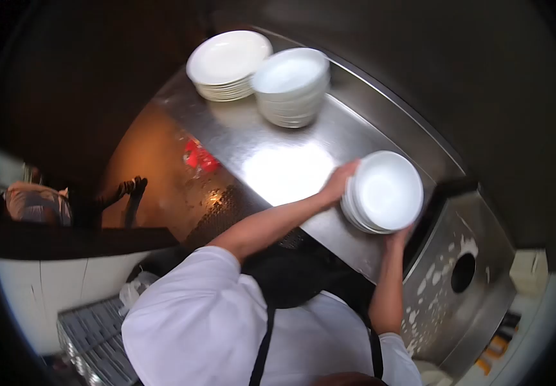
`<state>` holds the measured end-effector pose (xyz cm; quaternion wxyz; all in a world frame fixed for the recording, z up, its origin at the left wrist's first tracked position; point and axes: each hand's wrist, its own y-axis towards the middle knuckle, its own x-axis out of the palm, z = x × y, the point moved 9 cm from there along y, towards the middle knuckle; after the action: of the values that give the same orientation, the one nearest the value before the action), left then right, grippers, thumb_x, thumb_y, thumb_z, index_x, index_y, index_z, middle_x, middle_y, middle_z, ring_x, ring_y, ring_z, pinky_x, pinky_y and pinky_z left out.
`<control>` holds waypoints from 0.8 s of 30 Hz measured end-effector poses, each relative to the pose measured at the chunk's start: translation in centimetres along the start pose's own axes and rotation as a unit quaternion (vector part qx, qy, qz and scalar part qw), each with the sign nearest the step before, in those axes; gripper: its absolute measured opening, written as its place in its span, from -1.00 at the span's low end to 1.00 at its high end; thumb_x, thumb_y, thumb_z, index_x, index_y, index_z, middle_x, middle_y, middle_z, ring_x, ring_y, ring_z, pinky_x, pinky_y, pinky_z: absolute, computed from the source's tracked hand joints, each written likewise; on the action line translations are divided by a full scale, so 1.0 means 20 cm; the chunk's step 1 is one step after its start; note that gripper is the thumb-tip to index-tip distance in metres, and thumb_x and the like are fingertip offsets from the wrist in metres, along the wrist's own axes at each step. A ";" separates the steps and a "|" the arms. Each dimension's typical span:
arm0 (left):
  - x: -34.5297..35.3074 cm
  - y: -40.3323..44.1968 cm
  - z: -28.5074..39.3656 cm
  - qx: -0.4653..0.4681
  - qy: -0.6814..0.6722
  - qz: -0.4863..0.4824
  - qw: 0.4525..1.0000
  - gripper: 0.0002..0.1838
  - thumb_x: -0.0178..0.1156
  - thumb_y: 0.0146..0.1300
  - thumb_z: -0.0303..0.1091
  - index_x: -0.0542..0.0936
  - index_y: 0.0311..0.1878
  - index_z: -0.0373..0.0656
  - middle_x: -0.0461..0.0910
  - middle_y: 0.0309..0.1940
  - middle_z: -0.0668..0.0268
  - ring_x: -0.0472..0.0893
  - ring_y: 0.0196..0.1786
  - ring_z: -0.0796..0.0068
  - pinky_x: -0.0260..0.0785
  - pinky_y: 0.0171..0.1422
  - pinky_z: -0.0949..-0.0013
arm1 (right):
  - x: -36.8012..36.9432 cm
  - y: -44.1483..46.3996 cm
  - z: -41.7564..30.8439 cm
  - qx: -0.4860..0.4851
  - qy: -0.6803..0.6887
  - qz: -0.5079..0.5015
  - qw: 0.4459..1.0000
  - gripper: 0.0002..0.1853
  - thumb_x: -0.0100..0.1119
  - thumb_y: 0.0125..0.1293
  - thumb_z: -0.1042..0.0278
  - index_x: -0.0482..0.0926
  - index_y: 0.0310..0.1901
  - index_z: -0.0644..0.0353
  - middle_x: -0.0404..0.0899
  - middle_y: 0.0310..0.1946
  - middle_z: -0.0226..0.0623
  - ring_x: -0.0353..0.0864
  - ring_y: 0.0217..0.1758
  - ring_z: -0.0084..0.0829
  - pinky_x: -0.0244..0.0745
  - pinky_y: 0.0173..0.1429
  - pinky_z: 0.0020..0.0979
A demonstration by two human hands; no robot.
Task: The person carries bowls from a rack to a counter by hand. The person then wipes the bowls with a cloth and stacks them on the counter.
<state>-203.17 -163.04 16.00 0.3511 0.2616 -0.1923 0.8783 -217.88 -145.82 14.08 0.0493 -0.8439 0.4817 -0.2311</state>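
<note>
A short stack of white bowls (390, 190) is between my two hands over the right part of the steel counter (355, 122). My left hand (340, 181) grips the stack's left side, fingers closed at the rim. From the near right side, my right hand (398, 237) holds the lower edge; its fingers are partly hidden by the bowls. I cannot tell whether the stack touches the counter. Toward the far left end stand a taller stack of white bowls (291, 87) and, beside it, a stack of white plates (229, 59).
Right of the counter is a steel basin surface (432, 283) with foam and a round dark hole (463, 273). A red wrapper (199, 156) lies on the wet floor to the left. A grey slatted crate (98, 334) stands at the lower left.
</note>
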 end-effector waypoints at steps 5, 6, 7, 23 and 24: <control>-0.17 0.04 0.25 0.072 0.354 0.149 0.920 -0.44 0.15 0.45 -0.01 0.45 0.29 -0.26 0.59 0.13 0.14 0.56 0.19 0.29 0.38 0.33 0.24 | -0.08 0.02 -0.25 -0.135 -0.189 0.074 0.970 -0.58 -0.16 0.51 0.18 0.57 0.09 0.33 0.60 0.08 -0.12 0.57 0.11 -0.30 0.48 0.20 -0.18; -0.18 -0.02 0.27 0.059 0.322 0.117 0.937 -0.46 0.17 0.43 -0.01 0.46 0.24 -0.26 0.59 0.09 0.18 0.57 0.14 0.33 0.42 0.26 0.26 | -0.22 -0.12 -0.34 -0.221 -0.188 0.210 0.934 -0.52 -0.15 0.47 0.09 0.44 0.17 0.34 0.58 -0.05 -0.09 0.57 -0.01 -0.20 0.48 0.09 -0.23; -0.21 -0.08 0.34 0.046 0.288 0.087 0.953 -0.48 0.19 0.42 0.00 0.48 0.19 -0.26 0.59 0.05 0.21 0.59 0.09 0.37 0.47 0.18 0.29 | -0.26 -0.25 -0.39 -0.311 -0.172 0.252 0.900 -0.50 -0.18 0.51 -0.01 0.42 0.18 0.27 0.53 -0.15 -0.17 0.52 -0.13 -0.27 0.42 -0.03 -0.34; -2.24 -3.37 -0.69 -0.397 0.277 0.662 0.573 -0.26 0.23 0.21 0.21 0.59 0.18 -0.31 0.57 0.21 -0.07 0.55 0.29 -0.06 0.39 0.37 0.07 | 1.55 -0.90 -0.33 -0.532 -0.090 -0.354 0.764 -0.10 0.06 0.30 -0.46 0.36 0.20 0.40 0.45 0.02 -0.11 0.45 -0.04 -0.34 0.35 0.11 -0.33; -2.02 -3.53 -0.72 -0.386 0.144 0.692 0.593 -0.25 0.21 0.21 0.24 0.59 0.16 -0.32 0.60 0.15 -0.11 0.57 0.25 -0.05 0.39 0.33 0.04 | 1.62 -0.85 -0.22 -0.513 -0.085 -0.383 0.764 -0.07 0.07 0.28 -0.49 0.36 0.20 0.40 0.44 0.02 -0.12 0.44 -0.05 -0.35 0.34 0.09 -0.34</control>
<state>-132.30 -128.37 -8.39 -0.2707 -0.2401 -0.5836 0.7269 -192.38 -163.28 34.37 -0.4422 -0.8739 0.1593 0.1237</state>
